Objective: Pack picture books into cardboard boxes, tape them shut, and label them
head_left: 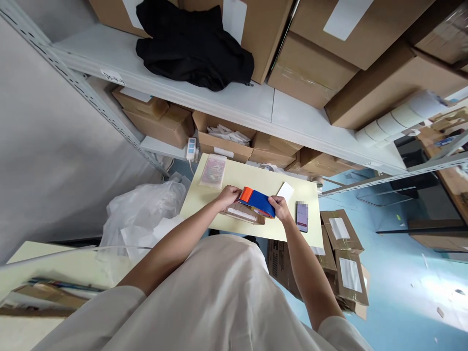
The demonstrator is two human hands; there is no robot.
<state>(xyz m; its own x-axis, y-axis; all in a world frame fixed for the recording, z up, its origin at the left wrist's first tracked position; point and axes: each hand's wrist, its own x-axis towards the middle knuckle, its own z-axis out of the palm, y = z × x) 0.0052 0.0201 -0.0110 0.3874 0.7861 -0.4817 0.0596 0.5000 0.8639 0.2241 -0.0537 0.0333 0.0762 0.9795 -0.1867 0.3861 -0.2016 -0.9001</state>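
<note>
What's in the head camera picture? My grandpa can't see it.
A person's right hand holds a blue tape dispenser over a cardboard box on a pale yellow table, left hand by the dispenser's orange end. A phone lies to the right.

Tag (112,76) on shelf edge (190,101): I read "D5-4-4", second character unsure.
Phone (302,217) screen: too small for me.

You wear a plain off-white shirt (223,292), loose and softly creased down the front. Its short left sleeve (106,312) and right sleeve (340,331) end in wide hems (138,292). Your left hand (228,196) and right hand (280,207) are bare, as are both forearms (175,243).
</note>
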